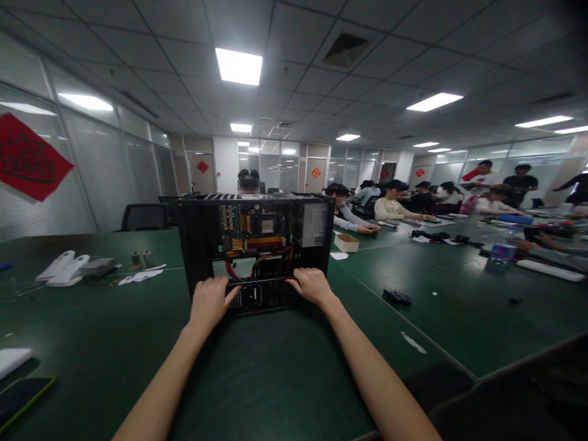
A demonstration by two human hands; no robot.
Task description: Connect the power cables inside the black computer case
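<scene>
We have both hands on the computer case [255, 251], which sits on the green table [275, 380] straight ahead of us, side panel off, open side facing us. Left hand [210, 300] and right hand [313, 285] each curl over the lower front edge, fingers hooked on the black bar [261, 280], 1 hand per end, likely to steady it evenly. The case's long axis runs left to right across our view; circuit board [250, 228] stands upright at the back, red cables [271, 257] hang below it. White bags [62, 268] lie well left, a small box [346, 243] near right, a phone [21, 397] at the near left edge.
</scene>
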